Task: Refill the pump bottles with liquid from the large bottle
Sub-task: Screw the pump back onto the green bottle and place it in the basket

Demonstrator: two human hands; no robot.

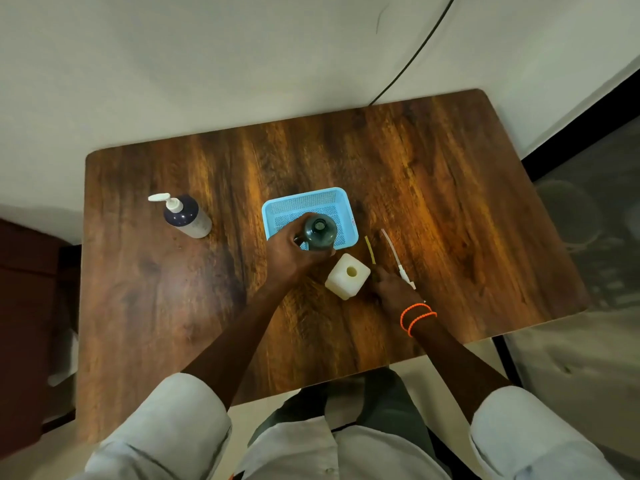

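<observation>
We note the right hand (388, 289) nearest, resting on the table (156, 306) beside a white square bottle (346, 277) with its neck uncapped; whether its fingers grip anything, we cannot tell; a pump tube (394, 254) lies just beyond it; the left hand (291, 254) clasps the dark large bottle (319, 233), upright, before the blue basket (311, 202); farther left stands a capped pump bottle (187, 218).

Blue basket (341, 202) mid-table (450, 174); black cable (415, 51) down the wall behind; orange bands (417, 318) on a wrist; grey floor at right
</observation>
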